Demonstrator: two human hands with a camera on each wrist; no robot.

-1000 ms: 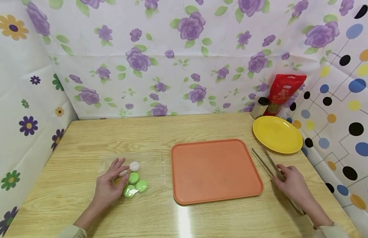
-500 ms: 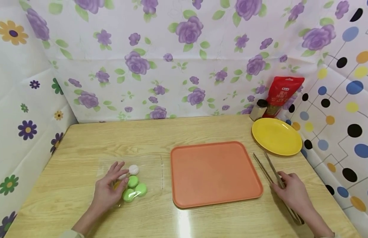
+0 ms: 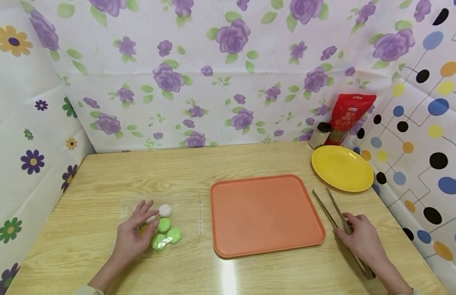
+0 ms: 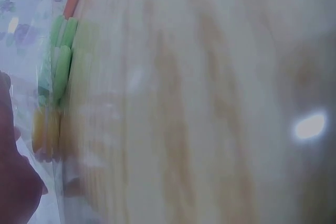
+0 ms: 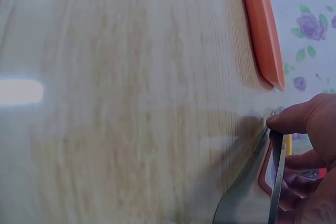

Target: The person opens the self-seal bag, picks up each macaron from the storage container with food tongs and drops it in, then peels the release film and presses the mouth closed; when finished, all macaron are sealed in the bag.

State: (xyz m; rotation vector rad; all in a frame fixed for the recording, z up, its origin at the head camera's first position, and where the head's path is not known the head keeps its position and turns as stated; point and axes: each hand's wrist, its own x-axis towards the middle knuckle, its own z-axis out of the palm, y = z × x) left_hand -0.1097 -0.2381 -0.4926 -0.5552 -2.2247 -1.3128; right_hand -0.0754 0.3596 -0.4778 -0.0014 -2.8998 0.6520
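Observation:
In the head view my left hand (image 3: 133, 231) rests at a clear plastic bag (image 3: 185, 213) lying on the table, thumb and forefinger apart and the other fingers spread. Inside the bag are several green macarons (image 3: 164, 225), a white one (image 3: 165, 210) and a yellow one (image 3: 143, 230), partly hidden by the hand. The left wrist view shows the green macarons (image 4: 62, 74) edge-on through the plastic. On the right, my right hand (image 3: 360, 237) grips metal tongs (image 3: 325, 208) around the middle of their arms. Their tips are apart and point toward the back.
An orange tray (image 3: 266, 215) lies between the hands, just left of the tongs. Behind the tongs sits a yellow plate (image 3: 342, 169). A black-capped shaker (image 3: 319, 135) and a red pouch (image 3: 349, 116) stand at the back right corner. Patterned cloths border the table (image 3: 169, 168).
The head view has tilted slightly, so the table sits a little lower in it. Both hands, the bag and the tongs look otherwise unchanged.

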